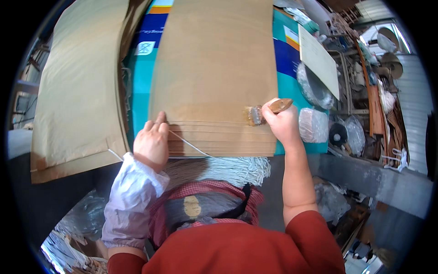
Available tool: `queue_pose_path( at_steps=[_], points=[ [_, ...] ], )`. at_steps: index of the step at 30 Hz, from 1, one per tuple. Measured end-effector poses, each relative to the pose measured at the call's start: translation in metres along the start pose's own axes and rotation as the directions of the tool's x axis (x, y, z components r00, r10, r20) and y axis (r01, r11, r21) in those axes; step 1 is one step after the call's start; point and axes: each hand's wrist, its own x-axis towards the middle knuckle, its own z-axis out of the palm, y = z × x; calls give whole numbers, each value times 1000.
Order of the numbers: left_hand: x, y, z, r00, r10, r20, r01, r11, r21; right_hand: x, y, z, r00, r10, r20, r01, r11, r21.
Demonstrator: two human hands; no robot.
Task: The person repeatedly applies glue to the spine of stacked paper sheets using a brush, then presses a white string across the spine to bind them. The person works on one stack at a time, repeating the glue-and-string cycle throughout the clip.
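Note:
A stack of brown paper sheets (214, 68) lies in front of me, its near edges fanned into several narrow steps. My left hand (153, 139) rests on the stack's near left corner, its fingers stretched out over the paper. A thin white cord (189, 143) runs from beside that hand across the stepped edges to the front. Over the right part of the stack, my right hand (279, 121) is closed around a paintbrush (281, 106) with a wooden handle. Its yellowish bristles point left, at or just above the paper, near the steps.
Another pile of brown paper (82, 86) stands at left, with a short cord on its near corner. A bundle of white cords (246, 170) hangs at the table's front edge. On the right are a plastic-wrapped basin (314, 86), a wrapped block (313, 125) and a pale board (319, 61).

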Motion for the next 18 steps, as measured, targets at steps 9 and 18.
queue_pose_path(
  at_steps=[9, 18],
  points=[
    [5, 2, -1, 1000, 16, 9, -16, 1000, 21, 5, 21, -37, 994, -107, -38, 111, 985, 130],
    [-28, 34, -62, 883, -208, 420, 469, 398, -789, -92, 131, -133, 948, -180, -262, -90, 639, -764]
  ],
)
